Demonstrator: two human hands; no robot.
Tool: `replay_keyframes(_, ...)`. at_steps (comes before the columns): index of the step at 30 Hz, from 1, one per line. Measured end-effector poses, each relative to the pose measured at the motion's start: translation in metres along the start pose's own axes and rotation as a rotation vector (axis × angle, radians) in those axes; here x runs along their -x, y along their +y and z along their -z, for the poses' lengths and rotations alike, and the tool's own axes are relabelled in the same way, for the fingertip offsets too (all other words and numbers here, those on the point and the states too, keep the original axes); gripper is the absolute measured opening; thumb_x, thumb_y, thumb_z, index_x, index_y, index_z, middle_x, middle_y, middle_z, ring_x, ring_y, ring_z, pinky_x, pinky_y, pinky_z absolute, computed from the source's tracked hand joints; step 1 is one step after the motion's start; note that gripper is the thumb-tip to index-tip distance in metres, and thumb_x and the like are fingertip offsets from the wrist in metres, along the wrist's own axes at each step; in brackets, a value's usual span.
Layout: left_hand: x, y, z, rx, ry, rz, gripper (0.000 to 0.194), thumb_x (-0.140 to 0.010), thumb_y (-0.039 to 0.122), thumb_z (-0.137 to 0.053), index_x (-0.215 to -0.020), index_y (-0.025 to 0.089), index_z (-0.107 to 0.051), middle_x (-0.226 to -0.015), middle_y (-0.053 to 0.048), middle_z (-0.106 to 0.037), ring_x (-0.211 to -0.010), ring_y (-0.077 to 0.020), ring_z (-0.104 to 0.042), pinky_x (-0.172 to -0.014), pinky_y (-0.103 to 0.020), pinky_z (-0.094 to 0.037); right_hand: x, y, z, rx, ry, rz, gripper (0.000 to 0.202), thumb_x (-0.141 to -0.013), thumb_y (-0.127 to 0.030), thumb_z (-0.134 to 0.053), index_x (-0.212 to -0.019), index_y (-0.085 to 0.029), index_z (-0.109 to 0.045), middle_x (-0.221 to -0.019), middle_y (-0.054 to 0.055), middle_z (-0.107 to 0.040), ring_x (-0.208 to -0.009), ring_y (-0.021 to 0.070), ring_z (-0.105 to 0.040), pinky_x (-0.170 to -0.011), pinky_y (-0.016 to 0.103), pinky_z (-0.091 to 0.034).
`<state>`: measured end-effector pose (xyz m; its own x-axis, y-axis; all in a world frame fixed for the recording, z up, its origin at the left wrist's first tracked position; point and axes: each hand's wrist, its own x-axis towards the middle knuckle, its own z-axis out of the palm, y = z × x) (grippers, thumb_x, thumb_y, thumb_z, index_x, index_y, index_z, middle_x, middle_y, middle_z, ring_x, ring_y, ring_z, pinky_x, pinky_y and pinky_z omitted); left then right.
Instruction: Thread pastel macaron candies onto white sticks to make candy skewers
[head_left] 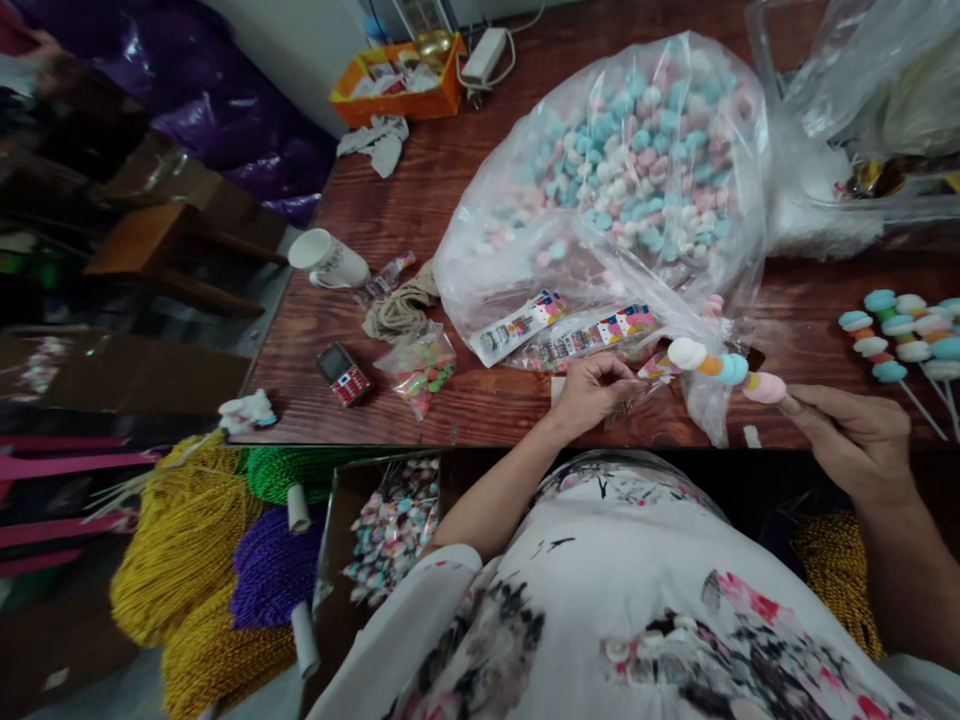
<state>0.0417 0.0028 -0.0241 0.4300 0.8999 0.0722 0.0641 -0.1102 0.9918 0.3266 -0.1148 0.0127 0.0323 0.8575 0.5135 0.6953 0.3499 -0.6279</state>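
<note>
My right hand [855, 435] pinches the lower end of a marshmallow skewer [731, 370] with white, blue and pink pieces and orange bits between them. At the table's front edge, my left hand [592, 395] has its fingers closed on a clear printed wrapper [651, 372], close to the skewer's white tip. Behind both hands lies a large clear bag [622, 150] full of pink, blue and white marshmallows. Flat printed wrappers [589, 338] rest by the bag's front. More finished skewers [900, 335] lie at the right.
On the wooden table [337, 220] are a white mug [328, 258], a phone [343, 374], a small candy bag [424, 370], a cloth [401, 303] and an orange tray [397, 85]. Below stands a box of wrapped skewers [394, 520], beside yellow cord bundles [184, 540].
</note>
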Motion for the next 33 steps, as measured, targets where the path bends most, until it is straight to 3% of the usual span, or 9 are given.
replay_keyframes(4,0.0,0.002,0.0,-0.1,0.011,-0.125,0.021,-0.078,0.03,-0.073,-0.066,0.017,-0.063,-0.068,-0.001,-0.063,-0.076,-0.0157,-0.062,-0.081,-0.034,-0.051,-0.004,0.004,0.02,0.18,-0.101,0.187,0.02,-0.081,-0.015,-0.072,-0.1,-0.023,-0.074,-0.086,0.004,-0.077,-0.068,0.0184,-0.072,-0.064,0.026,-0.057)
replay_keyframes(8,0.0,0.008,0.002,-0.379,-0.018,-0.387,0.018,-0.084,0.028,-0.067,-0.069,0.018,-0.062,-0.071,-0.002,-0.062,-0.078,-0.0171,-0.061,-0.078,-0.035,-0.051,-0.013,0.0,0.036,0.39,-0.22,0.365,0.017,-0.085,-0.017,-0.067,-0.101,-0.018,-0.071,-0.09,0.007,-0.077,-0.07,0.0196,-0.072,-0.064,0.03,-0.053)
replay_keyframes(11,-0.002,0.009,0.001,-0.548,-0.082,-0.618,0.014,-0.088,0.025,-0.063,-0.076,0.019,-0.063,-0.083,-0.006,-0.066,-0.084,-0.0186,-0.062,-0.079,-0.036,-0.051,-0.021,-0.007,0.04,0.454,-0.27,0.461,0.012,-0.087,-0.018,-0.063,-0.096,-0.018,-0.071,-0.086,0.006,-0.076,-0.067,0.0191,-0.068,-0.06,0.031,-0.048)
replay_keyframes(14,-0.002,0.008,0.001,-0.547,-0.174,-0.756,0.006,-0.09,0.019,-0.058,-0.085,0.019,-0.061,-0.098,-0.01,-0.069,-0.095,-0.0199,-0.064,-0.086,-0.037,-0.051,-0.026,-0.016,0.033,0.477,-0.28,0.502,0.011,-0.087,-0.017,-0.061,-0.093,-0.019,-0.07,-0.08,0.004,-0.073,-0.063,0.0176,-0.063,-0.059,0.032,-0.044)
replay_keyframes(18,0.002,0.007,0.005,-0.489,-0.274,-0.638,0.007,-0.092,0.02,-0.056,-0.099,0.018,-0.059,-0.104,-0.011,-0.07,-0.096,-0.0196,-0.067,-0.086,-0.034,-0.053,-0.026,-0.026,0.02,0.517,-0.254,0.556,0.012,-0.086,-0.014,-0.06,-0.093,-0.018,-0.068,-0.065,0.001,-0.064,-0.057,0.0152,-0.055,-0.06,0.032,-0.04)
replay_keyframes(22,0.009,0.009,0.003,-0.48,-0.351,-0.468,0.036,-0.092,0.031,-0.06,-0.124,0.016,-0.052,-0.111,-0.013,-0.069,-0.099,-0.0216,-0.067,-0.086,-0.034,-0.053,-0.023,-0.029,0.012,0.432,-0.198,0.552,0.019,-0.084,-0.009,-0.06,-0.101,-0.017,-0.066,-0.066,0.0,-0.062,-0.059,0.0135,-0.054,-0.06,0.03,-0.039)
replay_keyframes(24,0.014,0.01,-0.001,-0.494,-0.382,-0.413,0.036,-0.091,0.035,-0.062,-0.12,0.016,-0.053,-0.111,-0.013,-0.069,-0.101,-0.0225,-0.066,-0.086,-0.033,-0.052,-0.02,-0.03,0.009,0.434,-0.177,0.569,0.02,-0.084,-0.009,-0.06,-0.102,-0.016,-0.066,-0.064,0.0,-0.061,-0.059,0.0136,-0.053,-0.06,0.03,-0.037)
replay_keyframes(28,0.019,0.013,-0.01,-0.623,-0.435,-0.201,0.027,-0.09,0.041,-0.064,-0.096,0.017,-0.055,-0.089,-0.005,-0.068,-0.08,-0.0175,-0.064,-0.069,-0.027,-0.046,-0.018,-0.035,0.002,0.489,-0.218,0.621,0.018,-0.084,-0.01,-0.058,-0.1,-0.016,-0.066,-0.066,0.0,-0.062,-0.06,0.0134,-0.052,-0.061,0.031,-0.035)
replay_keyframes(33,0.019,0.016,-0.017,-0.838,-0.517,-0.092,0.038,-0.086,0.052,-0.066,-0.094,0.017,-0.053,-0.086,-0.004,-0.066,-0.08,-0.0193,-0.064,-0.064,-0.027,-0.037,-0.026,-0.043,-0.004,0.494,-0.323,0.663,0.016,-0.084,-0.007,-0.056,-0.092,-0.015,-0.067,-0.067,0.002,-0.063,-0.064,0.0146,-0.054,-0.066,0.032,-0.035)
